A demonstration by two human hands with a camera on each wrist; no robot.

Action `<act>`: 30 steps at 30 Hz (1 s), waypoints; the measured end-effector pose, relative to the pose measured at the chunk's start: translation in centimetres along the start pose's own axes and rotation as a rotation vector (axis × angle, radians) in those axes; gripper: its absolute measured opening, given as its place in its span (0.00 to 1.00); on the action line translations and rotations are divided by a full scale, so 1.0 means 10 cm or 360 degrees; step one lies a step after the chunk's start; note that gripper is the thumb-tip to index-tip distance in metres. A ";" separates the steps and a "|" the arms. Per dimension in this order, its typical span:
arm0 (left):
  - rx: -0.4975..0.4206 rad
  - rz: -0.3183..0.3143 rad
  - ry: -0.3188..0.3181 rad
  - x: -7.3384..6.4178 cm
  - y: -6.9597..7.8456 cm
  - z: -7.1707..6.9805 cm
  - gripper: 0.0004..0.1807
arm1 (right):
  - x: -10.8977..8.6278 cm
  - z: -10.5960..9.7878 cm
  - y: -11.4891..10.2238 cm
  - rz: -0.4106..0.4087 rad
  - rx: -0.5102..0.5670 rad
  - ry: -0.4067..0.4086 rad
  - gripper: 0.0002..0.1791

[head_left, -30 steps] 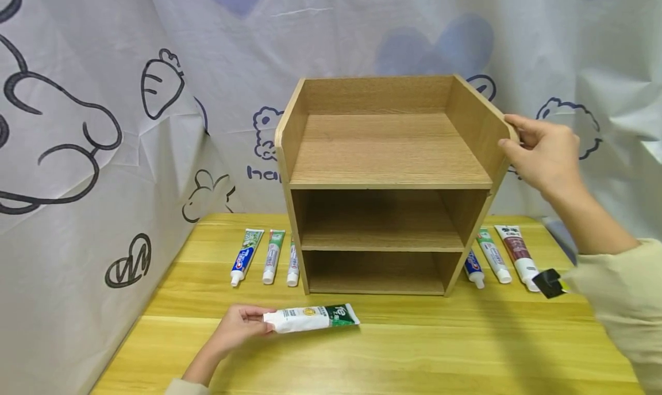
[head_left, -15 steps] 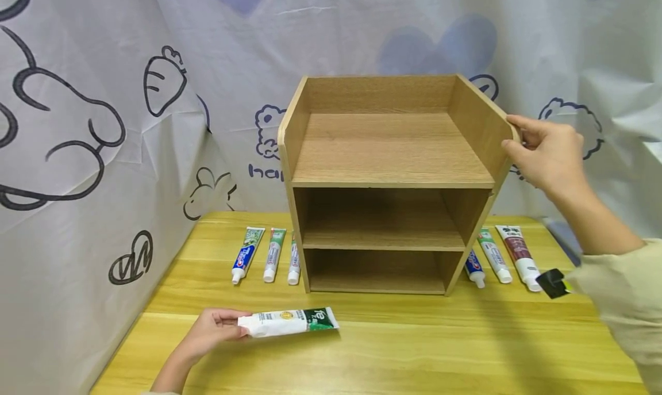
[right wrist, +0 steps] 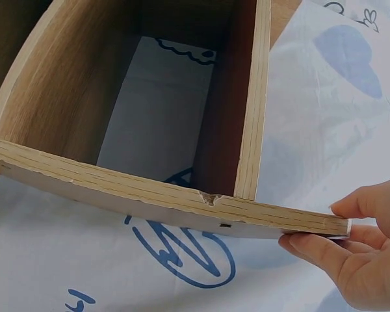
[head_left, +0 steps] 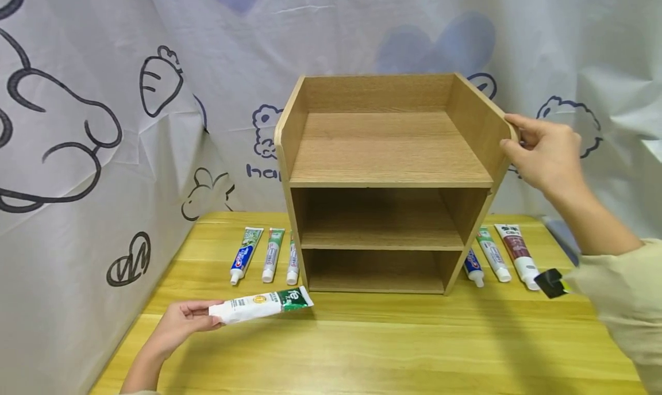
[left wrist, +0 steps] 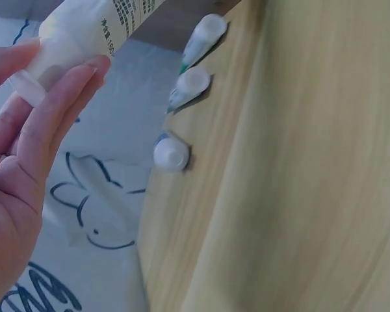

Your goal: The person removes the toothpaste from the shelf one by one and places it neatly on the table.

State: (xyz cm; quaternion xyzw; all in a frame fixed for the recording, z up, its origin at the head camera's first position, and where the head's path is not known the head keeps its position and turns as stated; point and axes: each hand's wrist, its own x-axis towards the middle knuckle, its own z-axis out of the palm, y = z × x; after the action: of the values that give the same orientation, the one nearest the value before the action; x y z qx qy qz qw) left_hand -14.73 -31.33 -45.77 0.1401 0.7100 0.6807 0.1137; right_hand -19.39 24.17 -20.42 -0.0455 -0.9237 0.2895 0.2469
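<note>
My left hand (head_left: pixel 178 326) pinches a white and green toothpaste tube (head_left: pixel 253 305) by its cap end, above the front left of the table. The tube's green crimped end points right and slightly up. In the left wrist view, thumb and fingers close round the white cap (left wrist: pixel 31 84). My right hand (head_left: pixel 549 152) grips the front top corner of a wooden shelf unit's (head_left: pixel 393 148) right side panel. From the right wrist view, the thumb lies on one face of the panel (right wrist: pixel 299 218) and the fingers on the other. Two lower compartments face me below the top shelf.
Left of the shelf unit lie a blue and green toothpaste tube (head_left: pixel 246 256) and two green and white ones (head_left: pixel 273 255). Right of it are a blue tube (head_left: pixel 473 267), a green and white tube (head_left: pixel 493 254) and a maroon one (head_left: pixel 517 256). A printed cloth (head_left: pixel 336 38) hangs behind the table.
My left hand has moved left with the toothpaste tube, whose green end has tilted upward. My right hand keeps its grip on the shelf unit, which stays in place.
</note>
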 end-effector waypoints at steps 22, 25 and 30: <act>-0.0538 0.0216 0.1246 0.44 -0.98 -0.51 0.19 | 0.15 0.04 0.06 -0.0009 0.0058 -0.0035 0.26; -0.0594 0.0258 0.1382 0.48 -0.99 -0.51 0.20 | 0.15 0.05 0.06 -0.0015 0.0072 -0.0036 0.26; -0.0648 0.0253 0.1525 0.52 -1.02 -0.55 0.23 | 0.15 0.05 0.06 -0.0022 0.0083 -0.0030 0.26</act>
State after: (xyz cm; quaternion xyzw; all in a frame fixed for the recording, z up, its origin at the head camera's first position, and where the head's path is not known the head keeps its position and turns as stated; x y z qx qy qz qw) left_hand -21.92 -34.96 -55.59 -0.1585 0.5230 0.7991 -0.2507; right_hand -20.99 24.78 -20.46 -0.0300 -0.9184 0.3122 0.2412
